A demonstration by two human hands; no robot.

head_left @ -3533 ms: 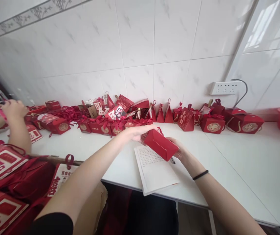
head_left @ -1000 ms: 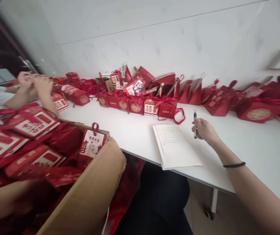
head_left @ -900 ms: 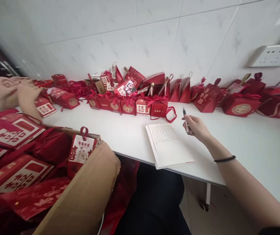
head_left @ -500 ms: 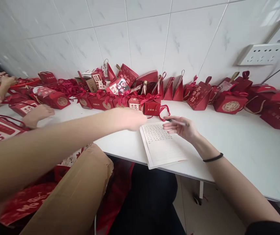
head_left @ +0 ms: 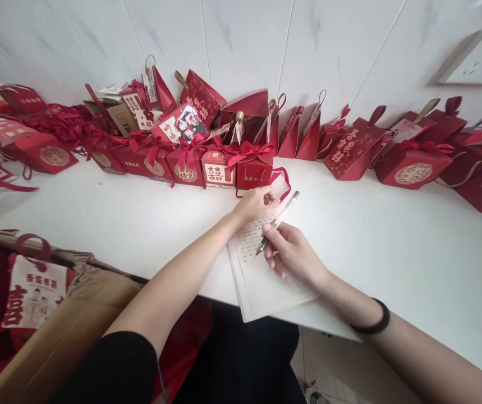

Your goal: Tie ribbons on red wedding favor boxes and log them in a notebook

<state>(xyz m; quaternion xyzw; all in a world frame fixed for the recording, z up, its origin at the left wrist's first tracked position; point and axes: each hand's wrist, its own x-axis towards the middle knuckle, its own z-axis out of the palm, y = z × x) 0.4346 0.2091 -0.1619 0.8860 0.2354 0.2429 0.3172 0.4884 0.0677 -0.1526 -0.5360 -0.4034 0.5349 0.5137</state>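
Notebook (head_left: 280,294), its handwriting too small to read, lies at the table's (head_left: 404,247) near edge, lower corner jutting past it. The right hand (head_left: 294,252) grasps a clear-barrelled pen (head_left: 286,210), point down by the last written lines. The left hand (head_left: 256,205) lies at the page's top, fingers curled; I cannot tell whether they pinch anything. Toward the far edge, one gift box (head_left: 219,174) bears 囍; beyond the table's near left edge, a tag (head_left: 36,292) in a cardboard carton (head_left: 76,320) reads 吾家有喜.
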